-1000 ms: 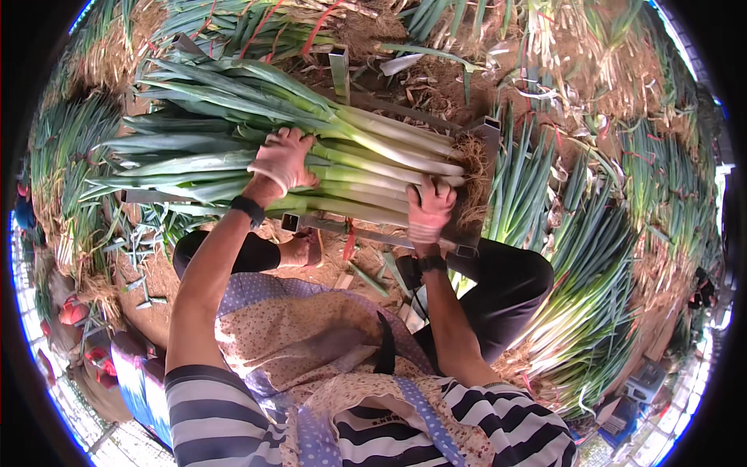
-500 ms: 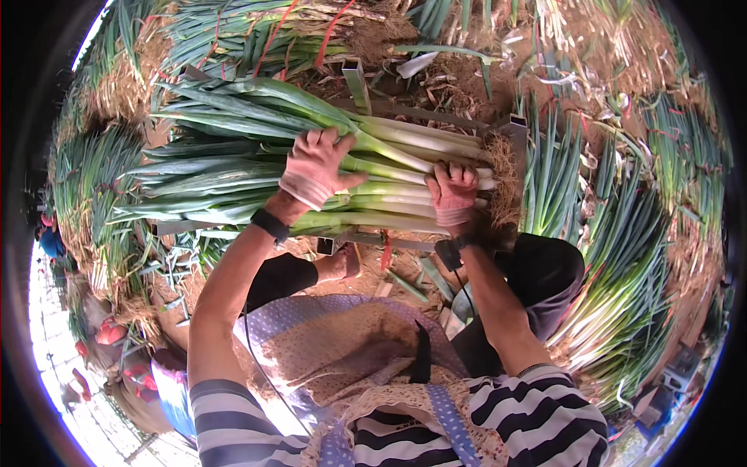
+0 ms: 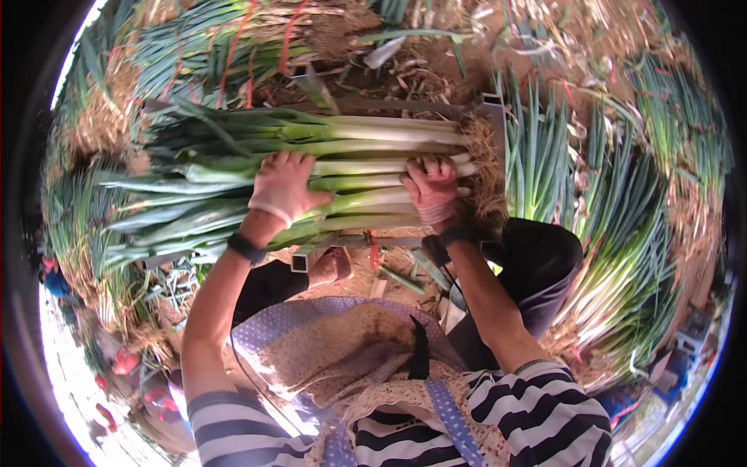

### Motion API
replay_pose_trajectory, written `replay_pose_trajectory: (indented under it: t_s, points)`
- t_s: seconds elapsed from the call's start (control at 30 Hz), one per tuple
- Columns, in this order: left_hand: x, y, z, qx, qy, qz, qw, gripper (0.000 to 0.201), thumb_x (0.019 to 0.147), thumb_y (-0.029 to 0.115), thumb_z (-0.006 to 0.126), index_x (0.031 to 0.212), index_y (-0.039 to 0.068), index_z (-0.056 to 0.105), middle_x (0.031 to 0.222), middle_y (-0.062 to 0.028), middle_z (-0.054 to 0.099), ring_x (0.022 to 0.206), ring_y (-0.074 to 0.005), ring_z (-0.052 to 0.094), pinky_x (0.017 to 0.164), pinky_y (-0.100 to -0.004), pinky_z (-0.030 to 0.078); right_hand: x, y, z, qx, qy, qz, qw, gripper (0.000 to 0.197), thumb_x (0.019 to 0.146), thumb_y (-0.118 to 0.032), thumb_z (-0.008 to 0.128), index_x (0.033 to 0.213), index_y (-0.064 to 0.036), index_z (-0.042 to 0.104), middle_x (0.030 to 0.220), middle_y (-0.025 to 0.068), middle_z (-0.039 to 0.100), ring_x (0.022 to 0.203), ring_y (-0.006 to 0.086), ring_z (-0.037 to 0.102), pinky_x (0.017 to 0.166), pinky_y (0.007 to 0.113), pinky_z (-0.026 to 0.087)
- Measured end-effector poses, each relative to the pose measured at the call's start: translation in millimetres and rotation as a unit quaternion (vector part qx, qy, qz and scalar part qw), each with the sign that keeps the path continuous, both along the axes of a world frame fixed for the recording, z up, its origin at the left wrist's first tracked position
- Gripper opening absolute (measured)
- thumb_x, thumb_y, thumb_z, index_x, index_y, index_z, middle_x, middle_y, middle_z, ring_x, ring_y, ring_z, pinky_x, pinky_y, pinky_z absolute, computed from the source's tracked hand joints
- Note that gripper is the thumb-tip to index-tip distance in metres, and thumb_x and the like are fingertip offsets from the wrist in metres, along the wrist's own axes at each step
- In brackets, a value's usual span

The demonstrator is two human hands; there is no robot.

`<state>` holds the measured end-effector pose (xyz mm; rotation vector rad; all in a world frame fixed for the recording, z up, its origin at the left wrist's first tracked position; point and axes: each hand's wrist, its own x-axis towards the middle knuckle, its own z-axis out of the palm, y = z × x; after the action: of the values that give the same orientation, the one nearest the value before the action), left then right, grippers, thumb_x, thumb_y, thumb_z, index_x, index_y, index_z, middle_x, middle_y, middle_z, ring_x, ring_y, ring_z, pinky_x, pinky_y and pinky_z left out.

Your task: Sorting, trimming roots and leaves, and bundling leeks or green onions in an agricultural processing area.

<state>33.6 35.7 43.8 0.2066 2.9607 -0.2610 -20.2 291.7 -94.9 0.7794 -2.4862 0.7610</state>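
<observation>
1. The left hand [image 3: 282, 185], in a pale glove, is lying palm down on the bundle of leeks [image 3: 311, 175], its fingers spread and curled over the stalks where green is turning to white; it is pressing on them, not closing around any one stalk.
2. The right hand [image 3: 430, 189], also gloved, is clenching with its fingers hooked over the white shafts close to the root end.
3. The bundle is lying crosswise in front of the person, white shafts to the right, long dark green leaves fanning out to the left, and a tuft of brown roots [image 3: 480, 163] hanging at the right end.
4. The stalks are lying side by side, straight and close, on a grey metal frame [image 3: 342, 241] whose upright post [image 3: 493, 117] is standing just beside the roots.
5. Compared with half a second ago, the bundle is lying flatter and more level, and the left hand is sitting lower on it with the thumb less spread.
6. The right hand is keeping its clench near the roots, shifted slightly left.
7. Farther out, more leeks [image 3: 615, 257] are piling up to the right on the brown soil, and another tied bundle [image 3: 233, 39] is lying beyond the frame.
</observation>
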Motion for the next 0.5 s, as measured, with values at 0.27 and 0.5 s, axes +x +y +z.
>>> replay_pose_trajectory:
  t_s: [0.27,0.5]
  points:
    - [12.6,-39.2,-55.5,-0.017,0.073,-0.048,0.996,0.086,0.061,0.052,0.071,0.127,0.002,0.044,0.122,-0.0194,0.049,0.114,-0.0365,0.044,0.099,-0.047,0.032,-10.7,-19.1,-59.0,-0.464,-0.309,0.168,0.813,0.018,0.083,-0.019,0.053,0.071,-0.0166,0.041,0.075,-0.001,0.04,0.071,0.0183,0.043,0.066,0.033,0.038]
    - [-16.4,-57.3,-75.6,-0.126,0.062,-0.081,0.987,0.088,0.065,0.054,0.068,0.133,0.008,0.038,0.129,-0.018,0.045,0.115,-0.0352,0.044,0.099,-0.0457,0.034,-8.0,-7.8,52.3,-0.017,-0.222,-0.074,0.972,0.027,0.075,-0.038,0.061,0.087,-0.0144,0.063,0.082,0.0004,0.051,0.087,0.0198,0.047,0.08,0.037,0.035]
